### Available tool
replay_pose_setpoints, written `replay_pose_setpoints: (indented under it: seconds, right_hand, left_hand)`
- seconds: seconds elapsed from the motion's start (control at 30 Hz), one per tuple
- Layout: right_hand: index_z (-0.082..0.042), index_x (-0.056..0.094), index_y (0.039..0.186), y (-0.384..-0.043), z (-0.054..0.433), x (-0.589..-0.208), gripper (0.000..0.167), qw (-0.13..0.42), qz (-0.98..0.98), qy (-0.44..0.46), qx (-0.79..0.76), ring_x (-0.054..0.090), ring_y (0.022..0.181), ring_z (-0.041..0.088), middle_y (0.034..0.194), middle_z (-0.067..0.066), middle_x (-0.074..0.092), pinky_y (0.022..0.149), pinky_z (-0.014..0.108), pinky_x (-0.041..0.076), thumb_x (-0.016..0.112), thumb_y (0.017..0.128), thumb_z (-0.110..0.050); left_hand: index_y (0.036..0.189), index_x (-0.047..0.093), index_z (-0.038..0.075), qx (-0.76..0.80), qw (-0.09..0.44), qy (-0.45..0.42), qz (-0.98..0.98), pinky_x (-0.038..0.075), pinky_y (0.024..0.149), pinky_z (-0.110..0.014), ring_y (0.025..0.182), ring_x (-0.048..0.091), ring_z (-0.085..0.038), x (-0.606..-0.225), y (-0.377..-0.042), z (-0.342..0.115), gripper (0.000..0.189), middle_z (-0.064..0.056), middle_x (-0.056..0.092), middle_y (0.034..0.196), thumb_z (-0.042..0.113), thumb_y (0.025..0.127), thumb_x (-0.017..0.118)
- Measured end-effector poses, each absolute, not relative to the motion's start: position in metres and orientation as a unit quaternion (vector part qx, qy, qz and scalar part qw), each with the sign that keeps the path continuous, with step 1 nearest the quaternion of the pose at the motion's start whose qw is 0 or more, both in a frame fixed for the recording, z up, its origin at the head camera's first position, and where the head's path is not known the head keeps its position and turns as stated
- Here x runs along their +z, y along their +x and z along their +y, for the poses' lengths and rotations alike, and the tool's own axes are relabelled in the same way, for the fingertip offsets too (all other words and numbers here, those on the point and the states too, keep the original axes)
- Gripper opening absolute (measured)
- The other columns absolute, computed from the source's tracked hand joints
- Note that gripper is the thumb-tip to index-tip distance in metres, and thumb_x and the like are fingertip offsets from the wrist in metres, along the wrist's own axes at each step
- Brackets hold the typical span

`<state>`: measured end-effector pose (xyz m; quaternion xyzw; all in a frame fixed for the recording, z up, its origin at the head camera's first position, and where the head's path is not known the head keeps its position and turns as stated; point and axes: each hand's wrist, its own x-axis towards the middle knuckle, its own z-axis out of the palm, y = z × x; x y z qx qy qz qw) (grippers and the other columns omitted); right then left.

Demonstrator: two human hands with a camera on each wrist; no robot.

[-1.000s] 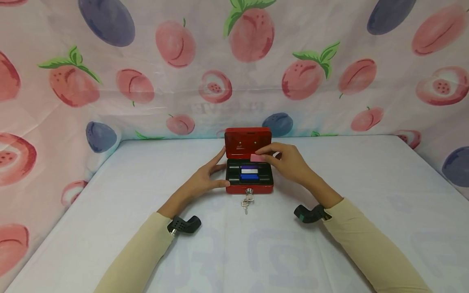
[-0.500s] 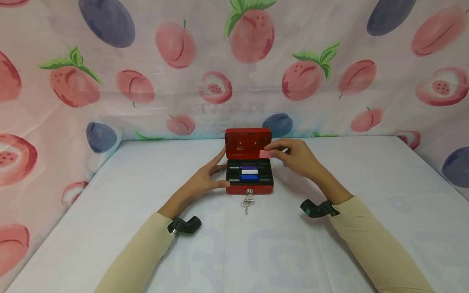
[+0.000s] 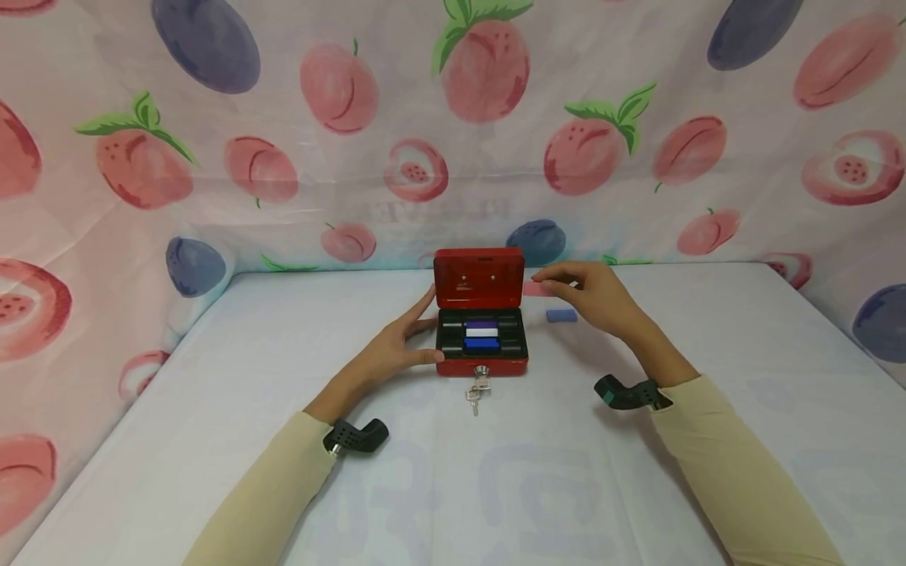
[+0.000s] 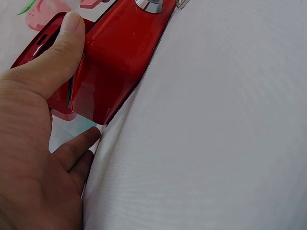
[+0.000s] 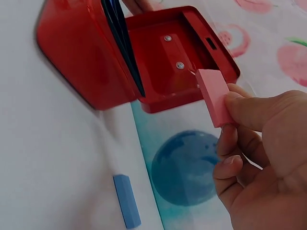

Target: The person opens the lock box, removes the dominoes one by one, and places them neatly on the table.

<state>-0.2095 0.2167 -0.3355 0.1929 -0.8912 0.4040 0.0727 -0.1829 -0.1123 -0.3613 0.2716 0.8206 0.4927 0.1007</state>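
A small red cash box [image 3: 491,366] stands with its lid [image 3: 478,279] raised and a black tray [image 3: 513,344] inside. In the tray lie a purple block [image 3: 481,324], a white block [image 3: 482,332] and a blue block [image 3: 482,343]. My left hand [image 3: 389,349] rests on the box's left side, thumb at the front corner, index finger stretched toward the lid, other fingers low beside it. My right hand [image 3: 593,297] pinches a pink rectangular block [image 5: 214,97] between thumb and fingers, right of the lid. Below that hand, a lighter blue block [image 3: 561,315] lies on the table.
Two keys [image 3: 474,397] hang from the lock at the box's front. A white cloth [image 3: 439,487] covers the table. Behind it rises a fruit-printed backdrop [image 3: 495,157]. Black wrist-camera mounts [image 3: 357,435] stick out from both sleeves.
My right hand has moved right with the pink block, from above the tray's back right to beyond the lid, uncovering the lighter blue block. My left hand and the box have stayed put.
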Motion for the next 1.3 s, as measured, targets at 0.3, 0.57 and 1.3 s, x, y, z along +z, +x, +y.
replay_pose_setpoints:
  seconds: [0.3,0.57,1.3]
  right_hand:
    - [-0.012,0.070,0.115,-0.214,0.229,-0.336,0.024,0.071,-0.895,0.182,0.401,0.056,0.099,0.019,0.109,0.004,0.067,0.081,0.038,0.048,0.061,0.095,-0.023]
    - [-0.011,0.069,0.115,-0.215,0.240,-0.338,0.026,0.071,-0.892,0.174,0.411,0.059,0.099,0.021,0.112,0.006,0.066,0.082,0.040,0.046,0.060,0.096,-0.026]
    - [-0.008,0.067,0.118,-0.216,0.272,-0.341,0.031,0.044,-0.895,0.135,0.423,0.051,0.112,0.026,0.112,0.012,0.065,0.095,0.049,0.040,0.061,0.095,-0.027]
  left_hand:
    - [0.155,0.010,0.021,0.492,0.099,0.275,0.820,0.018,0.110,-0.056,0.134,0.036,-0.037,-0.361,-0.183,-0.112,0.097,-0.024,0.040,0.144,0.013,0.084,0.075]
    - [0.155,0.010,0.024,0.490,0.100,0.267,0.824,0.019,0.110,-0.056,0.134,0.036,-0.038,-0.362,-0.183,-0.113,0.097,-0.023,0.040,0.144,0.015,0.083,0.075]
    - [0.155,0.010,0.024,0.496,0.101,0.270,0.819,0.019,0.109,-0.057,0.134,0.036,-0.038,-0.362,-0.183,-0.112,0.096,-0.022,0.038,0.145,0.014,0.084,0.075]
